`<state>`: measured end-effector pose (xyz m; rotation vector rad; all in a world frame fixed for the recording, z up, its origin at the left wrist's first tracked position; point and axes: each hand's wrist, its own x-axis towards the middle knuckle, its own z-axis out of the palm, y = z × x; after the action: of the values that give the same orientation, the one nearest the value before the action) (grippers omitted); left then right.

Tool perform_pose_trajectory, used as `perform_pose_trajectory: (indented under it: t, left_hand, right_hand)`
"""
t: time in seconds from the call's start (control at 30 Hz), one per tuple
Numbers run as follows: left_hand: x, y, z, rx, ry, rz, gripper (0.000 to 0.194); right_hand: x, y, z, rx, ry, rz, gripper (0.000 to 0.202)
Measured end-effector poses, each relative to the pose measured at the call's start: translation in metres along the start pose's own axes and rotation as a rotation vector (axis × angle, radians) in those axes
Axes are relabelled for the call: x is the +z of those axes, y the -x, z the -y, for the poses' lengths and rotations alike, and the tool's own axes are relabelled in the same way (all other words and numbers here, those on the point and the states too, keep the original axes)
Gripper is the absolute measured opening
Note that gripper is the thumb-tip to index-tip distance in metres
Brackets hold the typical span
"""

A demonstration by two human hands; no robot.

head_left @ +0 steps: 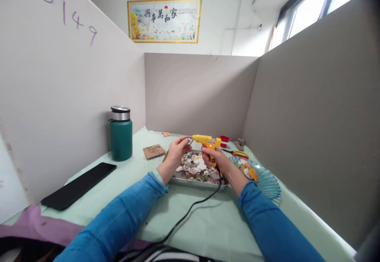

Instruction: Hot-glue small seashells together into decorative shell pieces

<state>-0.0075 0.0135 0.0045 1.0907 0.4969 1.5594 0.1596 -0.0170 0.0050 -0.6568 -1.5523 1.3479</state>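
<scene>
My right hand (214, 158) is wrapped around the handle of a yellow hot glue gun (203, 139) with a lit orange light. Its nozzle points left, at a small greyish shell (190, 140) pinched in the fingertips of my left hand (177, 151). Whether the nozzle touches the shell, I cannot tell. Below both hands sits a metal tray (196, 183) full of mixed seashells (194, 169). A black cord (192, 206) runs from the glue gun toward me across the table.
A blue shell-shaped dish (268, 183) holding orange and white pieces lies to the right, near yellow-handled pliers (240, 154) and a red cup (225, 141). Leftward are a brown card (154, 151), a green bottle (120, 135) and a black flat slab (80, 185). Grey partitions (198, 92) enclose the table.
</scene>
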Motion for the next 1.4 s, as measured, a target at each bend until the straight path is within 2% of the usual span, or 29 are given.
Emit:
perform_pose_trajectory:
  t: [0.8, 1.2, 1.4]
  left_hand:
    - [0.0006, -0.0018, -0.0046, -0.028, 0.075, -0.066, 0.032]
    - [-0.0010, -0.0016, -0.0016, -0.036, 0.041, -0.036, 0.036]
    - [-0.0017, -0.0018, 0.0008, -0.023, 0.023, -0.004, 0.036]
  right_hand:
    - [0.0043, 0.0037, 0.0068, 0.023, 0.041, 0.036, 0.030]
    - [0.0008, 0.0019, 0.0026, 0.012, 0.024, 0.028, 0.025]
    - [-0.0016, 0.0005, -0.0006, -0.011, 0.047, 0.018, 0.028]
